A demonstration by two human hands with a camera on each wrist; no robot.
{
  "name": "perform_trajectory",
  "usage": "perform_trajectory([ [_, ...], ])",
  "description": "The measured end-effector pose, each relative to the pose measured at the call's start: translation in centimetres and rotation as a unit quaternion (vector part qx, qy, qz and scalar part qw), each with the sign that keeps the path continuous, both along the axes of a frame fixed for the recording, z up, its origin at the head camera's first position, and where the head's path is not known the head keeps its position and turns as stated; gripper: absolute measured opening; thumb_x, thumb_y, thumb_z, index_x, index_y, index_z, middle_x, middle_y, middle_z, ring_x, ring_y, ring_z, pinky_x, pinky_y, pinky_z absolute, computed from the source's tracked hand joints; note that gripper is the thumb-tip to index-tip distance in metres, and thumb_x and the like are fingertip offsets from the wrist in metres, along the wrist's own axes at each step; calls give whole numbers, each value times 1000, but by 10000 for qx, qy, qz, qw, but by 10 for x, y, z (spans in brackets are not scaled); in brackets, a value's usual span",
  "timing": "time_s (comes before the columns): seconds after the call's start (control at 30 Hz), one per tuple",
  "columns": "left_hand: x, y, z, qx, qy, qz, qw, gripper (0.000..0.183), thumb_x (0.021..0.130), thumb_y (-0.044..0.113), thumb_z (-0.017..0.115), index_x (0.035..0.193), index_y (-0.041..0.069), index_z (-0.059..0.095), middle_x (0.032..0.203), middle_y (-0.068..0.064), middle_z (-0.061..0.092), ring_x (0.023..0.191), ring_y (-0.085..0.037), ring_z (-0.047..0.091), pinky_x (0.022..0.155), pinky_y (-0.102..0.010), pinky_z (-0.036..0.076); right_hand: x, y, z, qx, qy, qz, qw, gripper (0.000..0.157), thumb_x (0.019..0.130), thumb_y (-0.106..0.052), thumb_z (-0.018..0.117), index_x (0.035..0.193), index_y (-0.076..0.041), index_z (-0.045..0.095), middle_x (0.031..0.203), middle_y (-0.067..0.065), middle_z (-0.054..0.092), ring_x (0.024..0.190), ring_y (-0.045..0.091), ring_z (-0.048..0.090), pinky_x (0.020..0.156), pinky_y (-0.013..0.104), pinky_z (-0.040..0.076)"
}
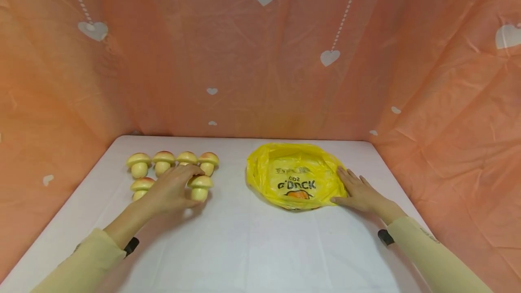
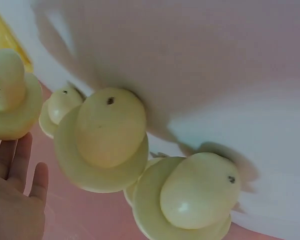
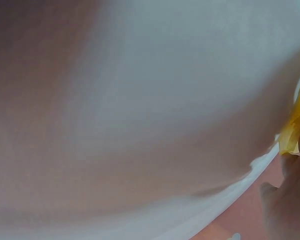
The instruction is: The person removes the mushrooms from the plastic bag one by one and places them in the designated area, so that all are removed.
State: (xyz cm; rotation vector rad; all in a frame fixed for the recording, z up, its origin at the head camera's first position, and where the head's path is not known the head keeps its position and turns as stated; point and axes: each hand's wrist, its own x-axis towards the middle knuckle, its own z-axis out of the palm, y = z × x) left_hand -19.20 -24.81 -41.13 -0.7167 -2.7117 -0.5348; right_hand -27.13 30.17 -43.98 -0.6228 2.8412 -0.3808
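Note:
My left hand (image 1: 172, 188) grips a toy mushroom (image 1: 200, 188) with a cream stem and a reddish-yellow cap, between thumb and fingers. In the left wrist view this held mushroom (image 2: 9, 92) is cut off by the left edge, fingers against its cap. Several matching mushrooms (image 1: 139, 165) stand in a back row, and another mushroom (image 1: 140, 186) sits left of my hand, partly hidden by it. My right hand (image 1: 360, 193) rests at the right rim of an opened yellow plastic bag (image 1: 299, 184), fingers extended and spread, thumb by the bag's front edge.
Everything stands on a white-covered table (image 1: 252, 248). An orange cloth (image 1: 260, 80) with white hearts rises behind it and on both sides. Dark bands (image 1: 131, 247) show at the wrists under the beige sleeves (image 1: 85, 259).

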Motion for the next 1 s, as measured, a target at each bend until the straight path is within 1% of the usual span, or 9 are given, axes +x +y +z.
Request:
perform_trajectory([
  [0.23, 0, -3, -4, -350, -81, 19, 9994, 67, 68, 31, 96, 123, 8, 66, 116, -6, 70, 113, -28, 64, 100, -57, 46, 0, 0, 0, 20, -23, -17, 10000, 111, 94, -67, 63, 165, 2, 13, 171, 25, 12, 156, 49, 7, 123, 69, 2],
  [0.37, 0, -5, -7, -483, -177, 96, 9986, 67, 67, 30, 96, 123, 8, 66, 117, -6, 70, 115, -29, 64, 103, -59, 43, 0, 0, 0, 3, -33, -24, 10000, 111, 93, -67, 63, 165, 1, 12, 171, 25, 12, 156, 49, 7, 123, 69, 2],
  [0.5, 1, -7, -10, -530, -188, 98, 9984, 64, 68, 28, 96, 121, 10, 66, 115, -5, 70, 114, -28, 64, 102, -59, 43, 0, 0, 0, -1, 3, 18, 10000, 110, 94, -66, 63, 165, 2, 13, 171, 26, 12, 156, 49, 7, 122, 70, 2],
  [0.7, 2, -6, -11, -582, -175, 78, 9981, 66, 67, 27, 96, 124, 9, 66, 119, -6, 69, 118, -31, 63, 102, -60, 43, 2, 1, 1, 33, 48, 13, 10000, 110, 94, -66, 62, 164, 3, 14, 170, 26, 13, 156, 49, 8, 123, 69, 3],
  [0.87, 4, -7, -11, -571, -180, 89, 9982, 67, 67, 28, 97, 124, 10, 65, 120, -6, 68, 119, -31, 62, 102, -61, 43, 1, 2, -2, 30, 96, 21, 9999, 110, 94, -68, 62, 164, 2, 15, 171, 25, 13, 156, 48, 9, 123, 69, 3],
  [1.0, 6, -9, -12, -569, -191, 138, 9981, 69, 67, 29, 98, 124, 10, 65, 120, -5, 68, 120, -30, 62, 102, -60, 42, -1, 2, -4, 95, 133, 18, 9999, 109, 94, -70, 60, 165, 0, 14, 172, 21, 12, 157, 46, 8, 124, 67, 2],
])
